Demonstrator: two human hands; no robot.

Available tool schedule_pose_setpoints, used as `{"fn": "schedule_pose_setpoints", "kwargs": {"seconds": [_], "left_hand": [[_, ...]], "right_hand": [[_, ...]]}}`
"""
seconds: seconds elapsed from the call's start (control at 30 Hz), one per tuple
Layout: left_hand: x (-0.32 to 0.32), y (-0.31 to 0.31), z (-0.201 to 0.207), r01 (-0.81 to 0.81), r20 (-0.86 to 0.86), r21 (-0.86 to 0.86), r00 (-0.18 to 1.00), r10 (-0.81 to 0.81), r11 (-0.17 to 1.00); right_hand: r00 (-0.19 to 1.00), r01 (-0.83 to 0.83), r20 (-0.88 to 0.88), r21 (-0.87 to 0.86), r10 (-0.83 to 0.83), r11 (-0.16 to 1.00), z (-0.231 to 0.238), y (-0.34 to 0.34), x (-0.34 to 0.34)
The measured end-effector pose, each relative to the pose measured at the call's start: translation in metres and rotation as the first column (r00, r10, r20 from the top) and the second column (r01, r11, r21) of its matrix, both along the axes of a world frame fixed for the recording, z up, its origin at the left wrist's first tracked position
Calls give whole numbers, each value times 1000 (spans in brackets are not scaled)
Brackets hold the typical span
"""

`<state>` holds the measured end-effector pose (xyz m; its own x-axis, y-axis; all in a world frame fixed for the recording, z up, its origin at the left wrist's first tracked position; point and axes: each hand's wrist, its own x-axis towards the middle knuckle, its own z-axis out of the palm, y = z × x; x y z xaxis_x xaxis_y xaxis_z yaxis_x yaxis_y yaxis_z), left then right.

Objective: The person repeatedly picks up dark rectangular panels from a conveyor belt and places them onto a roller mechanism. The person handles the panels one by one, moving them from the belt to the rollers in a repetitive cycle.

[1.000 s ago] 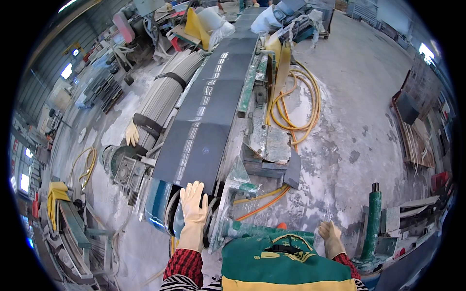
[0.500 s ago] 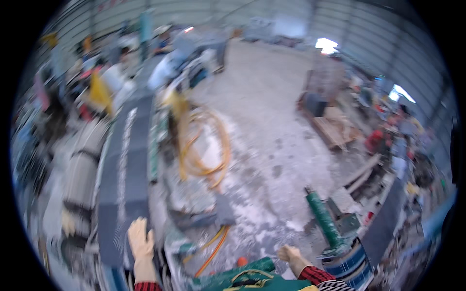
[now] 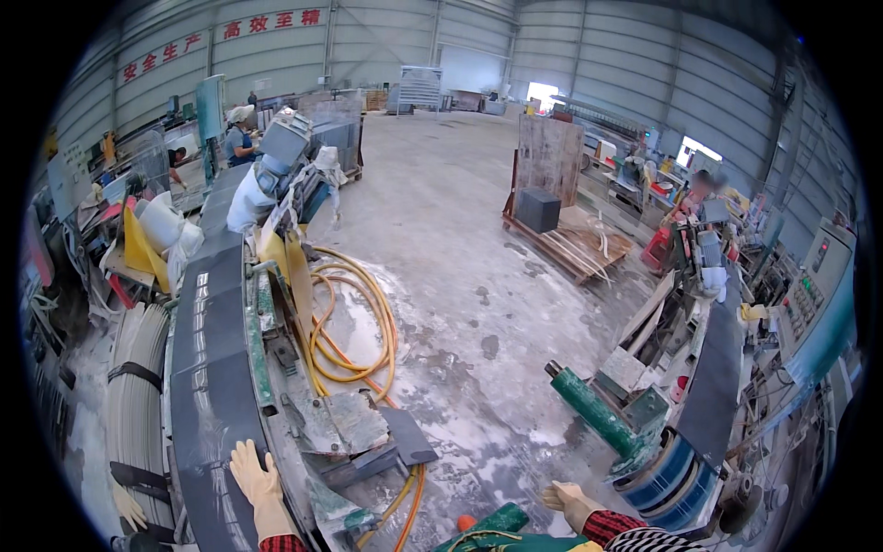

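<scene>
My left hand (image 3: 257,486), in a cream rubber glove, lies with fingers stretched out over the dark grey slabs (image 3: 204,371) that run end to end along a conveyor line. The palm faces down near the slab's right edge; whether it presses or hovers I cannot tell. My right hand (image 3: 570,502), gloved alike, hangs over the floor with its fingers stretched out to the left and nothing in it. To its right are a green motor cylinder (image 3: 598,412) and a blue-banded roller (image 3: 670,483) under a dark belt (image 3: 716,386).
Coiled yellow hoses (image 3: 391,322) lie on the wet floor beside the line. Left of it stands a strapped bundle of pale strips (image 3: 138,377), with a pale glove (image 3: 127,506) near its base. A wooden pallet (image 3: 575,244) carries a dark block. Co-workers (image 3: 241,138) stand farther back.
My view has turned slightly right and steadied from a blur. My left hand stays over the slabs; the right hand's fingers, curled before, now look stretched out.
</scene>
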<state>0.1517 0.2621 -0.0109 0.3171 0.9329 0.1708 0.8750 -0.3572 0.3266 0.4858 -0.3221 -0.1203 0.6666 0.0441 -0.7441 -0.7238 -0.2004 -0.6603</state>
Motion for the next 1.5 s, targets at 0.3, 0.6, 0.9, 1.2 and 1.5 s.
{"fn": "schedule_pose_setpoints", "kwargs": {"seconds": [0.3,0.6,0.9,1.2,1.5], "left_hand": [[-65,-97,-15,159,-54,223,987,-151,962],[-110,-224,25,126,-81,79,990,-119,989],[-129,-276,56,111,312,-73,946,-83,991],[-177,-232,12,1,589,-779,-344,731,627],[-184,-188,-16,262,487,-773,-339,805,578]], "right_hand": [[973,-226,5,209,231,951,-18,57,30],[941,-304,-52,301,334,904,-33,98,32],[937,-316,-69,250,342,915,-27,73,30],[962,-265,-47,89,270,960,-34,47,25],[954,-80,-199,555,226,828,-86,20,69]]}}
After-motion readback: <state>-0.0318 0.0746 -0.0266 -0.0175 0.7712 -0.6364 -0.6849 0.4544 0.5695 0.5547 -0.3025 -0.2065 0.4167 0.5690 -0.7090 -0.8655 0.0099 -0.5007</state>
